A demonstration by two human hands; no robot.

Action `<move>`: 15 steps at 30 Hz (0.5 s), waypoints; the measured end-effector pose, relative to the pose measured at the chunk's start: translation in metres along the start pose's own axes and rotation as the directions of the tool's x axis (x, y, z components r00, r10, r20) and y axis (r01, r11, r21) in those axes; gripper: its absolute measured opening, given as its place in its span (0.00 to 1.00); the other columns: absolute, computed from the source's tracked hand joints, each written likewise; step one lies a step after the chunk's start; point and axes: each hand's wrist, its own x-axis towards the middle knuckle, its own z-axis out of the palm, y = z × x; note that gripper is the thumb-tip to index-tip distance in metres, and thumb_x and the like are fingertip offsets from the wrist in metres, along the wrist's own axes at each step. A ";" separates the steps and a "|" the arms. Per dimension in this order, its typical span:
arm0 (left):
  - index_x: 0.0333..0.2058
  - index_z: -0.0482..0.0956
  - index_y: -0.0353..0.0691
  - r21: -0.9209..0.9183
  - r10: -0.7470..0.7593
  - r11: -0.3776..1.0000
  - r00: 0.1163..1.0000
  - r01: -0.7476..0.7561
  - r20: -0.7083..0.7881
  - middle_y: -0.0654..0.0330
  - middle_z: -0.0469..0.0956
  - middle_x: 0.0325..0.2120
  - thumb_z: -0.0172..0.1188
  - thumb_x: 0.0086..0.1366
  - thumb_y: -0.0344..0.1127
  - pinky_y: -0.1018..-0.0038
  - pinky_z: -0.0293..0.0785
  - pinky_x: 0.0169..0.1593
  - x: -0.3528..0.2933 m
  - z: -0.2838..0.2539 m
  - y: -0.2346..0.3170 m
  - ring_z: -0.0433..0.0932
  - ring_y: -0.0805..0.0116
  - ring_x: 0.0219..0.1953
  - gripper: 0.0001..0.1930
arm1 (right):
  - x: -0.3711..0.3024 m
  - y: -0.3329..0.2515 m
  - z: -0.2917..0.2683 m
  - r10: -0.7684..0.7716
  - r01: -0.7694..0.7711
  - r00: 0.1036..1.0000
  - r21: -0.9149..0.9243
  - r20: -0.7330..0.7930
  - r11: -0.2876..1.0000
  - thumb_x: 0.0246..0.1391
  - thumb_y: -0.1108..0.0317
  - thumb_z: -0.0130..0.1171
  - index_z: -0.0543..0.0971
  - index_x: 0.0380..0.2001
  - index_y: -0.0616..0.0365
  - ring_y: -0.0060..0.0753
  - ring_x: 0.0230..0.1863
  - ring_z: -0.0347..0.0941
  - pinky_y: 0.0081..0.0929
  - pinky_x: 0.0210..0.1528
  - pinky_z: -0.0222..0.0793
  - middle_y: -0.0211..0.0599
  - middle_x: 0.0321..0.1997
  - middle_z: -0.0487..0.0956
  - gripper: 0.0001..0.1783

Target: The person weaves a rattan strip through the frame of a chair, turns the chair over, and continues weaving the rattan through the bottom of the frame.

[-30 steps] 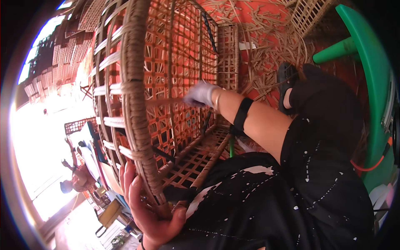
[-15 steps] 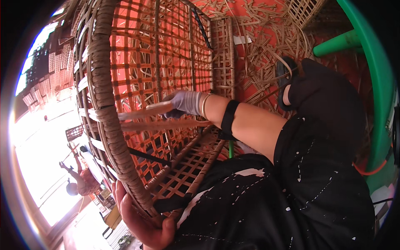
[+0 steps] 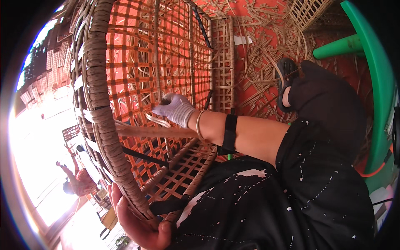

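A large open-weave wicker basket [image 3: 102, 112] lies on its side in front of me, its thick wrapped rim toward the left. My left hand [image 3: 137, 223], bare, is closed round the lower end of that rim, fingers outside and thumb near me. Inside the basket is my right hand [image 3: 177, 109], in a light grey-purple glove with dark fingertips. Its fingers are curled beside the lattice, and a pale, bent cane strip [image 3: 158, 121] shows just below them; the exact grip is hidden. A brown, flat strip [image 3: 158, 132] runs from the rim to under my right wrist.
Cut cane pieces [image 3: 262, 62] litter the red floor. A green plastic chair [image 3: 377, 83] stands at the right, and another woven basket [image 3: 308, 12] at the top right. My dark shoe [image 3: 287, 68] is beyond the basket. Another person [image 3: 81, 183] is at the far left.
My right hand has moved slightly left and up inside the basket, and its fingers have curled in. The strip that ran from the rim to it now shows as a short bent piece. My left hand stays put.
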 end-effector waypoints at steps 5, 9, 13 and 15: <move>0.60 0.45 0.26 0.052 -0.054 0.997 0.999 0.053 0.009 0.36 0.45 0.62 0.52 0.60 0.52 0.56 0.45 0.64 0.004 0.002 0.013 0.47 0.45 0.65 0.42 | 0.010 0.006 0.008 0.064 -0.064 0.998 0.026 0.011 0.998 0.38 0.62 0.58 0.74 0.34 0.65 0.34 0.29 0.75 0.32 0.34 0.70 0.44 0.26 0.78 0.20; 0.60 0.47 0.26 0.045 -0.096 0.994 0.995 0.096 0.002 0.36 0.45 0.62 0.52 0.60 0.52 0.55 0.45 0.64 0.003 0.001 0.014 0.47 0.45 0.65 0.41 | 0.011 0.008 0.005 0.008 -0.008 1.000 -0.002 -0.018 1.000 0.40 0.63 0.59 0.73 0.32 0.64 0.36 0.27 0.75 0.32 0.31 0.70 0.45 0.27 0.77 0.17; 0.59 0.48 0.26 0.093 0.014 0.996 1.000 -0.016 0.026 0.36 0.46 0.61 0.51 0.60 0.51 0.55 0.45 0.64 0.007 0.001 0.009 0.47 0.45 0.65 0.40 | 0.062 0.064 -0.007 0.031 -0.123 0.986 0.579 0.165 0.806 0.47 0.70 0.60 0.74 0.34 0.63 0.32 0.33 0.74 0.28 0.38 0.73 0.40 0.30 0.76 0.11; 0.59 0.48 0.26 0.127 0.001 0.992 1.000 -0.004 0.023 0.36 0.46 0.61 0.50 0.60 0.51 0.55 0.45 0.64 0.001 -0.003 0.005 0.47 0.45 0.65 0.40 | 0.025 0.024 -0.011 -0.068 -0.005 0.968 0.289 0.241 0.957 0.49 0.71 0.60 0.74 0.38 0.63 0.34 0.41 0.75 0.31 0.48 0.73 0.40 0.36 0.77 0.12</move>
